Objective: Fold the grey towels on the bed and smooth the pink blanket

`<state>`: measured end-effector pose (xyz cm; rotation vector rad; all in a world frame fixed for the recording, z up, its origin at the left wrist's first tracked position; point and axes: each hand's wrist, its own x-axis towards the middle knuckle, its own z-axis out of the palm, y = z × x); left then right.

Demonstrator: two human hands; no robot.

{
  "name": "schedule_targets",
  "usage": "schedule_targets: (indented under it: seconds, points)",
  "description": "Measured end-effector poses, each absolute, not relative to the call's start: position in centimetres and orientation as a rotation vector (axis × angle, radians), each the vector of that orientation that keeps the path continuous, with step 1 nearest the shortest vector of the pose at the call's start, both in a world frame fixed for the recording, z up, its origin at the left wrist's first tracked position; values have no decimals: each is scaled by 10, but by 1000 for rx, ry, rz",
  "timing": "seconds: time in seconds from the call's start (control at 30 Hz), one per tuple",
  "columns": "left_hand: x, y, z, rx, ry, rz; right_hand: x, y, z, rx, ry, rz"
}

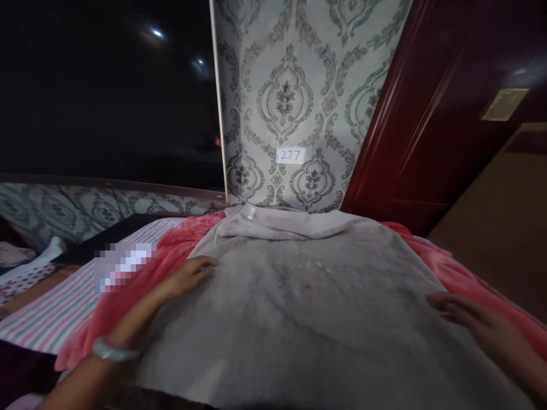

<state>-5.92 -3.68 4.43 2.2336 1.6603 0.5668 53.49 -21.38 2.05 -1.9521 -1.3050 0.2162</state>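
A grey fleece garment lies spread flat over a pink blanket, its collar with a small white tag at the far end. My left hand rests palm down on the garment's left edge, fingers apart, a pale bangle on the wrist. On the garment's right edge, my right hand lies flat with its fingers spread. Neither hand grips anything.
A striped sheet covers the bed to the left. Patterned wallpaper with a paper label reading 277 stands behind. A dark red door is at the right, a dark window at the left.
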Motion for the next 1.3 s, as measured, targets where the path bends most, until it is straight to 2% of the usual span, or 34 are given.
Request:
schedule_targets:
  seconds: [0.07, 0.17, 0.4, 0.6, 0.93, 1.1, 1.3]
  points:
    - [-27, -18, 36, 2407, 1364, 395, 509, -170, 11, -1800, -1521, 413]
    - [4, 12, 20, 2481, 1409, 330, 462, -110, -6, -1612, -1825, 506]
    - [16, 47, -9, 2373, 1890, 608, 373, -10, -53, -1508, -2199, 207]
    - [16, 46, -20, 2232, 2050, 634, 351, -5, -91, -1604, -2141, -113]
    - [-21, 93, 14, 1849, 2271, 488, 363, 0, -101, -1551, -2139, -122]
    - [-19, 103, 7, 1789, 2335, 649, 375, 4, -114, -1523, -2133, -99]
    - [-25, 108, -19, 1747, 2321, 628, 384, 12, -126, -1492, -2127, -55]
